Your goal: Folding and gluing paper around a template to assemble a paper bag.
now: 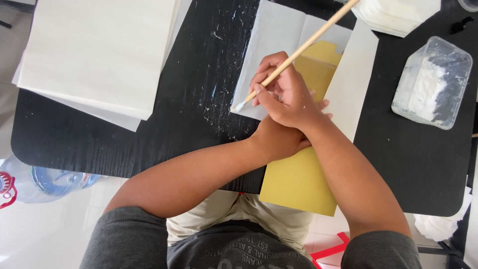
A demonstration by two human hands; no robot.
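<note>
Right hand (286, 97) grips a paste brush (298, 52), its tip at nine o'clock on a folded white sheet's (271, 45) left edge. Left hand (276, 139), hidden beneath, state unclear, pins a yellow card (298, 182). Paste tub (430, 82) at three o'clock. Pasting looks underway, flaps unfolded.

Mustard-yellow envelope (301, 182), white paper (271, 55), black table (149, 139), pale wooden brush (298, 52).

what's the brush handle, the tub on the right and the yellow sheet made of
Brush handle: looks like pale bare wood, matte. Tub: clear plastic, glossy, smeared with white paste. Yellow sheet: seems thin card or paper, flat, matte, crisp-edged.
</note>
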